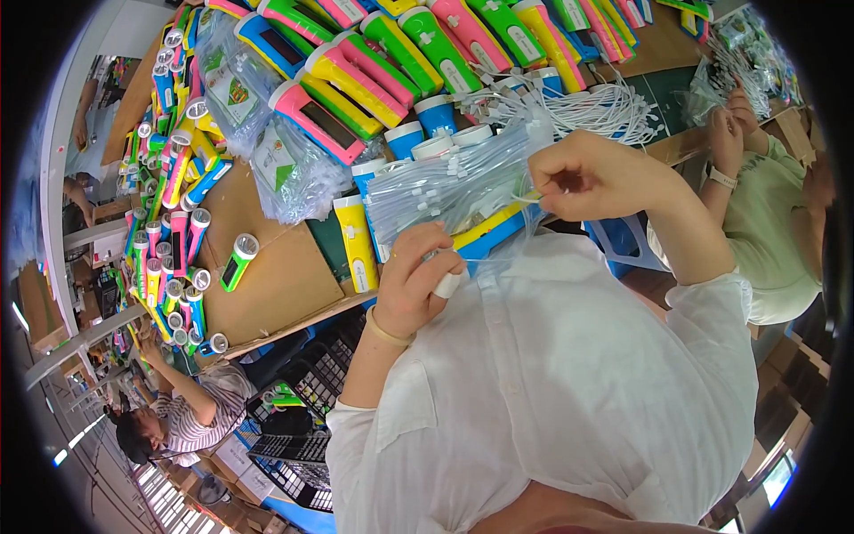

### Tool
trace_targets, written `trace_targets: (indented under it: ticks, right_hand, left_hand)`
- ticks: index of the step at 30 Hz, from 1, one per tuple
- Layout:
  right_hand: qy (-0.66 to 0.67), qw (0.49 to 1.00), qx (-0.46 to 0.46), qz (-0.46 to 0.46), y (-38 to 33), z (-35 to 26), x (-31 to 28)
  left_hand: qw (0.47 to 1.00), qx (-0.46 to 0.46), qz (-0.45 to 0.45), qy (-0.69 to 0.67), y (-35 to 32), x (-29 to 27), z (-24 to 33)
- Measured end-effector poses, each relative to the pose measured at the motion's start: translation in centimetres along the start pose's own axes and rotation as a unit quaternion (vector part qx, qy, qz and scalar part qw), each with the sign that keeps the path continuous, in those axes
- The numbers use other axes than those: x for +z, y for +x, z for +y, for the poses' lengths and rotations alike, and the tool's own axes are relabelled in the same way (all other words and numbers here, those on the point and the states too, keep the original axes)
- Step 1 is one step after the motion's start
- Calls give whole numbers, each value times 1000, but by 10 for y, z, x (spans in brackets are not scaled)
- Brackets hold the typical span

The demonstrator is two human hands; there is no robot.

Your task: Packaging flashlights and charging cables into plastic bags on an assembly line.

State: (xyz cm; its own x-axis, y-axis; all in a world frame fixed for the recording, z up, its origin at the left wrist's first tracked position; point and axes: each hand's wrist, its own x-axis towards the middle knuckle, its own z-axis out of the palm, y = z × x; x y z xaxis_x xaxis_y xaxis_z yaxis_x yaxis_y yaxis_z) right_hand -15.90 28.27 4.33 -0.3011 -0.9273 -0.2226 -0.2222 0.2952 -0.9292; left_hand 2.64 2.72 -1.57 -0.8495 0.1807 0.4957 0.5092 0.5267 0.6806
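My left hand [414, 280] is closed around the lower end of a yellow and blue flashlight [492, 230] and a sheaf of clear plastic bags [449, 182] lying over it. My right hand [587, 173] is raised at the flashlight's other end. Its fingertips pinch the edge of a clear bag there. Both hands are held close to my chest, above my white shirt, at the table's edge.
The cardboard-covered table [276, 276] carries several pink, green, yellow and blue flashlights [356, 80], printed plastic packets [289, 169] and a heap of white cords [614, 107]. A person in a pale green top [769, 231] works at the right. Another in stripes [200, 418] bends beside black crates [311, 383].
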Motion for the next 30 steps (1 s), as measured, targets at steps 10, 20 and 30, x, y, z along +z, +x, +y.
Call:
trace_targets:
  ticks: [10, 20, 30]
  right_hand:
    - [-183, 974, -67, -119, 55, -20, 25]
    - [-145, 966, -116, -180, 84, -5, 45]
    - [-31, 996, -71, -44, 79, -27, 71]
  left_hand:
    - [934, -322, 134, -78, -38, 10, 3]
    - [887, -397, 161, -173, -48, -4, 20]
    - [944, -253, 174, -124, -22, -5, 21]
